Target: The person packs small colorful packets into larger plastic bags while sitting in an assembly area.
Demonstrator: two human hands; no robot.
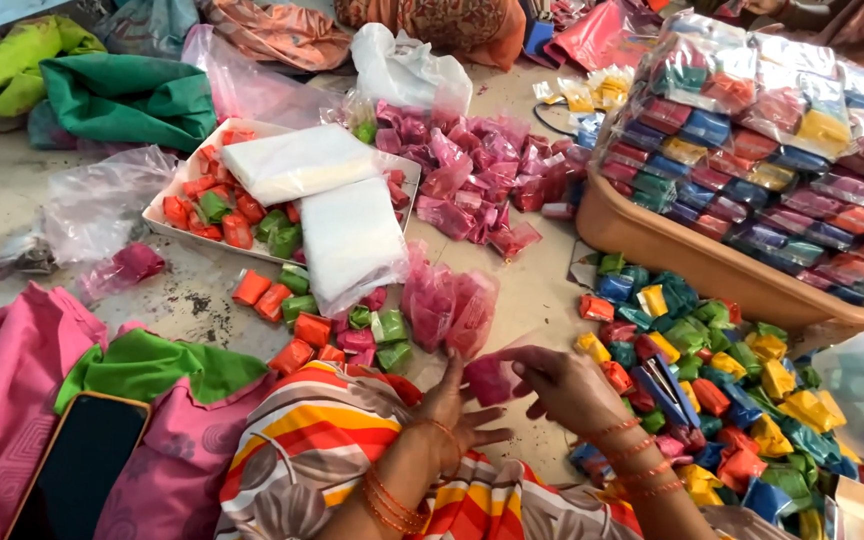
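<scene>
Concrete floor (542,290) | sachet heaps (722,400) crowd right, tray (177,225) left | both hands pinch pink packet (489,380): left hand (452,405), right hand (567,385)

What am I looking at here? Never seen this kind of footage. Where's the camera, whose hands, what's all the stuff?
No machine: one camera worn on a person's head, looking down at their own bare hands over a pale floor. The left hand and right hand together hold a small clear pouch of pink powder. Just ahead lie more filled pink pouches and a larger pile of them. A white tray holds red and green packets plus stacks of empty clear bags. On the right sit loose multicoloured packets and a tan tub stacked with packed assortments. A dark phone lies lower left.
</scene>
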